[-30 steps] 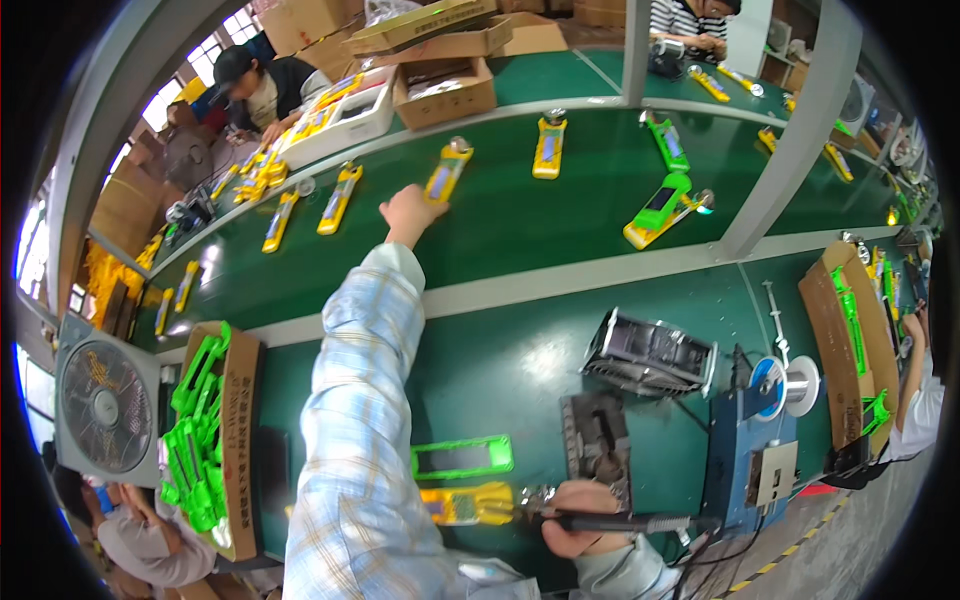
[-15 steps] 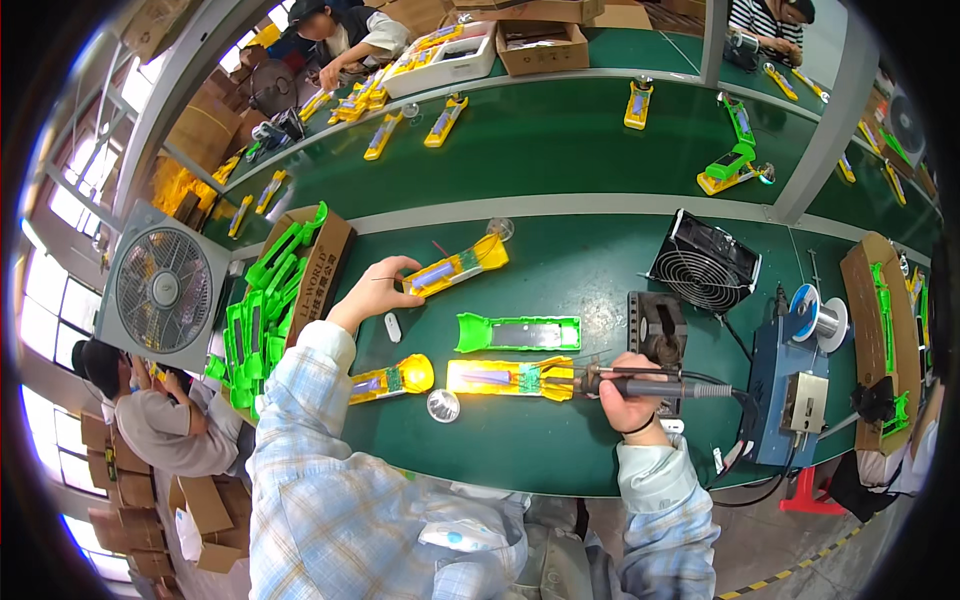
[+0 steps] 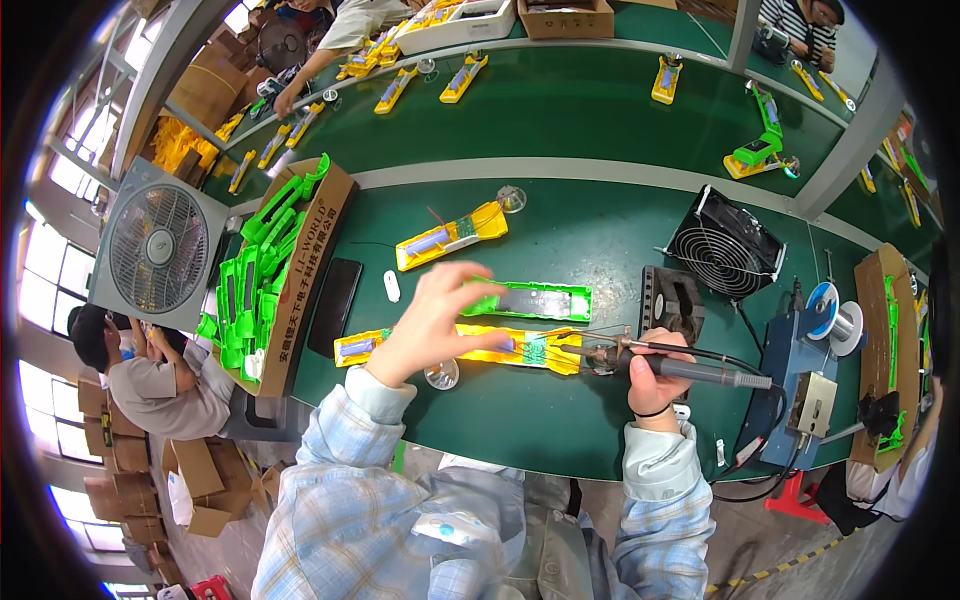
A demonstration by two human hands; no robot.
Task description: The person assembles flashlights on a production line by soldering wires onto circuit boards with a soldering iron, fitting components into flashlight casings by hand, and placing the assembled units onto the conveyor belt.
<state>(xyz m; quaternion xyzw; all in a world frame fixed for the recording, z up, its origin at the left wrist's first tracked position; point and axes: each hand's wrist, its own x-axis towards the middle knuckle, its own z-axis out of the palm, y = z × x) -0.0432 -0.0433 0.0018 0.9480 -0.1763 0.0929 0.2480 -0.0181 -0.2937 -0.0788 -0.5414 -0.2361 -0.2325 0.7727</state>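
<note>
Left hand [image 3: 432, 322]: my fingers are apart over the yellow casing [image 3: 540, 352], can't tell if touching
Right hand [image 3: 655, 375]: gripping the soldering iron [image 3: 712, 373]
Iron: imo keep its tip steady, fingers clear
Casing: on the bench [image 3: 590, 430], beside the green cover [image 3: 540, 302]

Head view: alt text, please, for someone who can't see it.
A right hand holds a soldering iron near the right end of a yellow casing on a green bench; the left hand, blurred and open, is over the casing's left end. A green cover lies beyond, a carton of green parts left, a black fan right.
</note>
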